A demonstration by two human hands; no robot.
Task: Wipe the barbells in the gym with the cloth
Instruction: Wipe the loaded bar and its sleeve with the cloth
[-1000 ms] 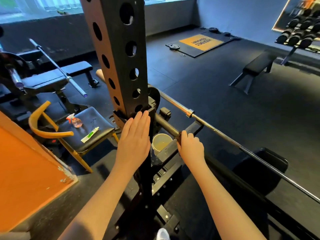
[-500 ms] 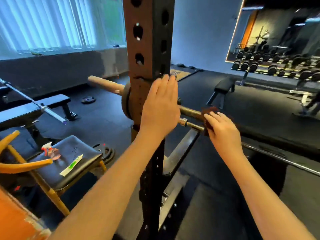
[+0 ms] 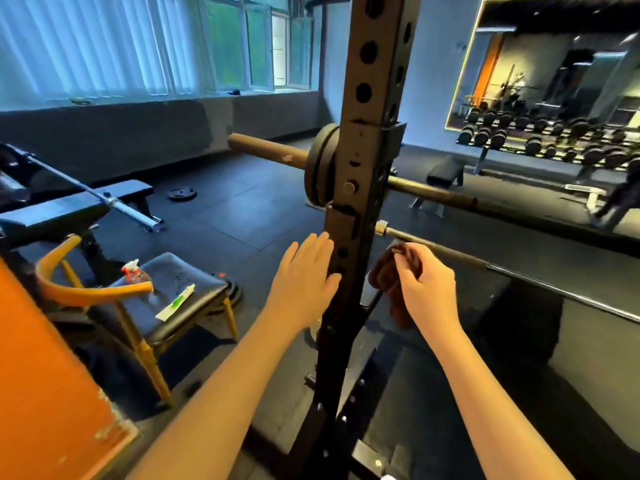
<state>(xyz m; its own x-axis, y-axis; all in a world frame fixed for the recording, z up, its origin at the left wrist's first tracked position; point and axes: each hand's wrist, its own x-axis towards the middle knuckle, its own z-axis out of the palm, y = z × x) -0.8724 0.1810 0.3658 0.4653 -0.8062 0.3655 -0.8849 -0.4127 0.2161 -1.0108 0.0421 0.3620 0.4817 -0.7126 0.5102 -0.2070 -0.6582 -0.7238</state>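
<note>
**Both hands lower on the rack**

A dim gym with a dark rubber floor point(image 3: 242, 216), blinds over the windows point(image 3: 104, 46) and a wall mirror point(image 3: 554, 64) above a dumbbell rack point(image 3: 540, 140).

Half a second ago the left hand point(image 3: 304, 282) lay on the upright point(image 3: 360, 202) at bar height. Now it sits lower, below the hook, fingers straight and flat against the post's left face.

The right hand point(image 3: 426, 278) has come off the bars. It pinches the dark red cloth point(image 3: 389, 282), which hangs bunched from its fingers just under the thin barbell point(image 3: 519, 271). Whether the cloth touches the bar cannot be told. The thick barbell point(image 3: 433, 192) rests above in the hook.

On the chair point(image 3: 194, 289) lies a spray bottle point(image 3: 133, 271), its contents unclear, and beside it a white-and-green tube point(image 3: 175, 302).
</note>
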